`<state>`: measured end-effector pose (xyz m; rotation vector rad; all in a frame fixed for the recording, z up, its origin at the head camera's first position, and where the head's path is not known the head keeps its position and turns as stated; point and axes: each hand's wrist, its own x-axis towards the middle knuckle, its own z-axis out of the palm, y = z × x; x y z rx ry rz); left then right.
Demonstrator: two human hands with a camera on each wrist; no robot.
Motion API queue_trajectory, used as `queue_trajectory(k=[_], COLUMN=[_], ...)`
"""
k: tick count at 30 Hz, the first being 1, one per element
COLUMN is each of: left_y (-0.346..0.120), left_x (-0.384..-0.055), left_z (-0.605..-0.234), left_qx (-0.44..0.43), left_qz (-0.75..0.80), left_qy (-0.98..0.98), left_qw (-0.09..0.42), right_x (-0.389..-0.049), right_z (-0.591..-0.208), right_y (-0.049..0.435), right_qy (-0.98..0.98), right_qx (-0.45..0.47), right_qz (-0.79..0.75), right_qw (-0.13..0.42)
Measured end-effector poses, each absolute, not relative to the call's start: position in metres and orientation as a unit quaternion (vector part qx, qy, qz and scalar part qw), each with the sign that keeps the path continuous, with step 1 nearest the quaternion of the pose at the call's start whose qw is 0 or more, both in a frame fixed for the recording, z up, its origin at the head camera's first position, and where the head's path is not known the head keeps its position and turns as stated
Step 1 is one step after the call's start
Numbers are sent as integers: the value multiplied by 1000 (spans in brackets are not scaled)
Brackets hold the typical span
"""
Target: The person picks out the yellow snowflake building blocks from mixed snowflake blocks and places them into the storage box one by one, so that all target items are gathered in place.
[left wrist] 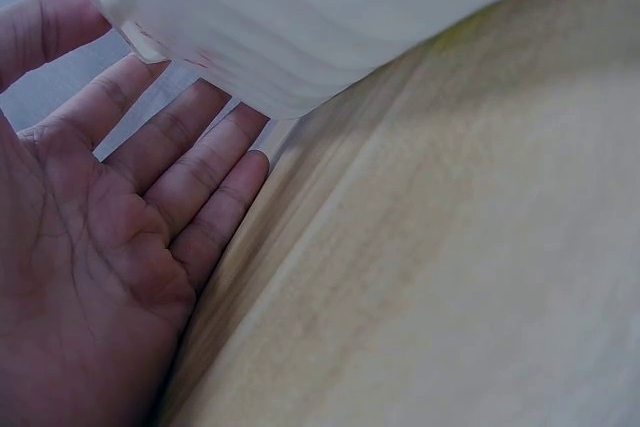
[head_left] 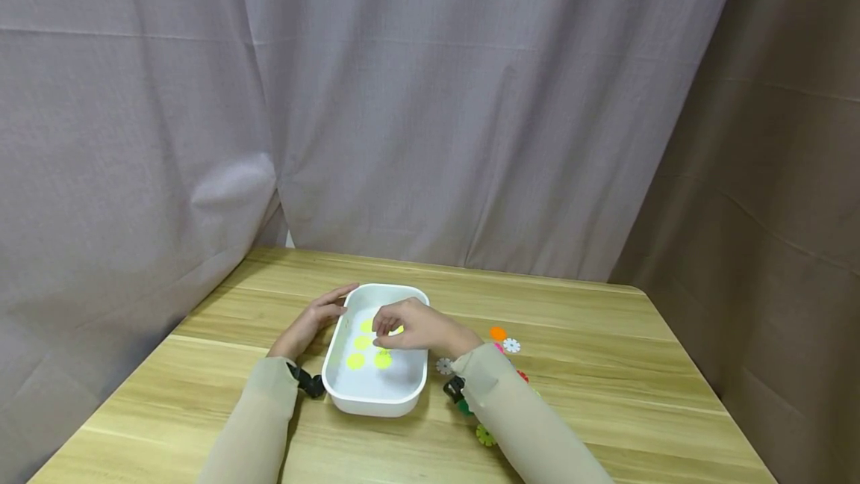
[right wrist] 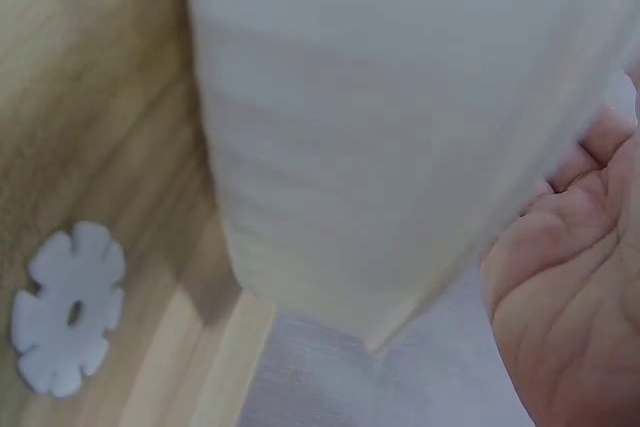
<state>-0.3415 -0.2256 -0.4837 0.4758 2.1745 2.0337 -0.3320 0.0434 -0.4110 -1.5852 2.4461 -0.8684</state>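
Observation:
A white rectangular tray [head_left: 375, 408] stands on the table, with several yellow flower-shaped discs [head_left: 355, 361] lying flat inside it. My left hand [head_left: 312, 327] rests against the tray's left side. In the left wrist view its fingers [left wrist: 185, 147] are extended and reach the outer wall. Over the middle of the tray is my right hand [head_left: 418, 326], coming in across the right rim with its fingers bent downward. Whether a disc sits between those fingertips is hidden. In the right wrist view the tray wall covers most of that hand's fingers.
Right of the tray, loose notched discs lie partly under the right forearm: an orange disc [head_left: 498, 334], a white disc [head_left: 511, 345], another white disc [right wrist: 70, 309] and a yellow-green disc [head_left: 485, 435]. Grey curtains [head_left: 430, 110] hang behind the wooden table [head_left: 605, 364].

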Motion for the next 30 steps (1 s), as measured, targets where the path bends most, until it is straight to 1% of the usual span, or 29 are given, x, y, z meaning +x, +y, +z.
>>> queue_trajectory(k=[12, 20, 30], left_y=[-225, -224, -227], left_x=[-341, -341, -342], left_z=[-483, -482, -483], left_qx=[152, 151, 152], left_qz=[670, 669, 669], left_qy=[724, 725, 725], left_qw=[63, 61, 62], right_x=[-315, -307, -306], right_z=[-399, -394, -394], right_y=[63, 84, 113], right_qy=[783, 785, 795], right_qx=[-510, -498, -480], right_qz=[-355, -368, -371], right_qw=[28, 17, 5])
